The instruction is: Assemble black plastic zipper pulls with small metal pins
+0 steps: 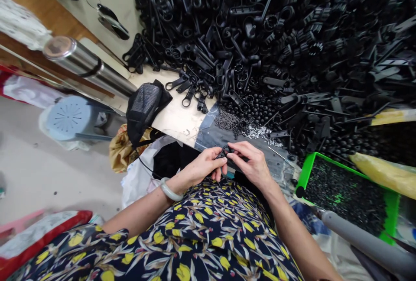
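My left hand [208,164], with a pale bangle at its wrist, is closed on a small black plastic part [224,152] in front of my body. The fingertips of my right hand [248,159] pinch the right end of the same part. Both hands are close together at the table's front edge. Beyond them on the table lie small silver pins [258,133], small dark pieces [227,121] and round black knobs [260,108]. Fine details of the held part are too small to make out.
A large heap of black plastic parts [240,34] fills the back. A green tray [307,172] of small black pieces stands right, near a grey cylindrical tool [357,233]. At left are a black mesh pouch [146,103], a steel flask [97,66] and a blue stool [69,116].
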A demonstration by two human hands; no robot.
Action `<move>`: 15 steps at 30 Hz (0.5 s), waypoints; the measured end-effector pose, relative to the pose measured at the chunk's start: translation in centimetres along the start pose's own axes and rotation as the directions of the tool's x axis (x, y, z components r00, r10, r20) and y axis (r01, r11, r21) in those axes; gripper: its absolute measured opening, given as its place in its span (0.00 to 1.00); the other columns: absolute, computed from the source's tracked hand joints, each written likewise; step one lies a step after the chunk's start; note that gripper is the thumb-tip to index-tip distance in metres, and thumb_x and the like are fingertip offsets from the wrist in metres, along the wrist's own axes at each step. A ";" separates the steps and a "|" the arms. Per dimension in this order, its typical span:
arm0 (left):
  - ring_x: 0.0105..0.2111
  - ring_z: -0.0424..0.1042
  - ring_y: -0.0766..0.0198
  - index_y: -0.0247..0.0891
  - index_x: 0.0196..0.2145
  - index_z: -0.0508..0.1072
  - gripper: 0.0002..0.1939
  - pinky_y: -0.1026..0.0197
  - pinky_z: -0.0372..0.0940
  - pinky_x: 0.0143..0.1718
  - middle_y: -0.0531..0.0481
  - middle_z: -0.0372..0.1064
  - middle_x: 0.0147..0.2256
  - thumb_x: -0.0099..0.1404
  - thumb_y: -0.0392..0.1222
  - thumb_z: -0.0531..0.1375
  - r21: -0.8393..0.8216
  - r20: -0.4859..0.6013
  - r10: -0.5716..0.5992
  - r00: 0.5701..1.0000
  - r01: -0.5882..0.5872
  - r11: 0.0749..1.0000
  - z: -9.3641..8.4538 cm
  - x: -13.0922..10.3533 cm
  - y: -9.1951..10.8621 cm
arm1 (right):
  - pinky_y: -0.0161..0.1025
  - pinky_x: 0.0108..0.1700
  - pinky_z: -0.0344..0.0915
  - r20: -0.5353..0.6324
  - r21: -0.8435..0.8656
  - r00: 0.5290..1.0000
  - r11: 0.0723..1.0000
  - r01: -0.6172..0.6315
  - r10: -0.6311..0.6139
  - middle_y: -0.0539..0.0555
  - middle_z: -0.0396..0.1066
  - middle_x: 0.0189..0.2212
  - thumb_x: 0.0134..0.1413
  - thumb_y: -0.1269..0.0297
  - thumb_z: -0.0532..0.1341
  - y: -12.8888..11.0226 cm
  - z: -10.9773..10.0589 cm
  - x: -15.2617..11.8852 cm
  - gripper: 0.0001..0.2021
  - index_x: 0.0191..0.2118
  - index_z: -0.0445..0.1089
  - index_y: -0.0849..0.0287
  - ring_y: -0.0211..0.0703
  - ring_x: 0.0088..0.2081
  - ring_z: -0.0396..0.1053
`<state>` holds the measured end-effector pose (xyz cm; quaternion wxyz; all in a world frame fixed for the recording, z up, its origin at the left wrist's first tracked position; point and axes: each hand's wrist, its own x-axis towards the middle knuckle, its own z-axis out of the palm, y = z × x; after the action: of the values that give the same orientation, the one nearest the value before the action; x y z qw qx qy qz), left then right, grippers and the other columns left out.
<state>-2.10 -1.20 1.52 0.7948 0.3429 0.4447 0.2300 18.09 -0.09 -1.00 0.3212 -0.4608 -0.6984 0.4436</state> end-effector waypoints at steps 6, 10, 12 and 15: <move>0.18 0.65 0.73 0.37 0.46 0.66 0.20 0.69 0.55 0.19 0.55 0.70 0.28 0.67 0.55 0.64 -0.008 -0.029 0.013 1.000 -0.013 1.000 -0.3 -0.2 -0.1 | 0.39 0.40 0.76 -0.030 0.086 0.998 0.995 -0.056 0.059 0.55 0.75 0.48 0.67 0.58 0.65 -0.1 -1.0 -0.4 0.18 0.60 0.74 0.50 0.39 0.37 0.75; 0.23 0.63 0.71 0.38 0.46 0.67 0.18 0.67 0.59 0.25 0.57 0.67 0.28 0.65 0.49 0.65 0.114 -0.222 0.106 0.969 -0.083 0.990 -0.9 0.0 0.3 | 0.40 0.38 0.73 -0.238 -0.031 0.966 0.994 -0.108 0.097 0.55 0.77 0.44 0.68 0.58 0.63 0.4 -2.8 -1.1 0.12 0.52 0.78 0.51 0.42 0.38 0.75; 0.28 0.66 0.69 0.37 0.42 0.70 0.13 0.66 0.61 0.31 0.55 0.69 0.31 0.64 0.46 0.65 0.303 -0.308 0.216 0.927 -0.120 0.945 -1.0 0.3 0.5 | 0.41 0.37 0.71 -0.277 -0.143 0.959 0.985 -0.095 0.052 0.54 0.77 0.40 0.69 0.59 0.62 0.6 -3.3 -1.1 0.09 0.45 0.79 0.52 0.43 0.37 0.74; 0.33 0.67 0.65 0.37 0.34 0.73 0.08 0.64 0.61 0.36 0.53 0.70 0.32 0.64 0.44 0.64 0.537 -0.331 0.346 0.878 -0.126 0.834 -0.5 1.0 0.5 | 0.41 0.38 0.69 -0.189 -0.299 0.982 0.954 -0.034 -0.024 0.54 0.76 0.40 0.71 0.60 0.59 0.7 -3.0 -0.4 0.09 0.45 0.77 0.52 0.43 0.36 0.73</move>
<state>-2.06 0.00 1.20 0.5300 0.5335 0.6000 0.2728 21.05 0.59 -0.45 0.3117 -0.5464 -0.7224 0.2869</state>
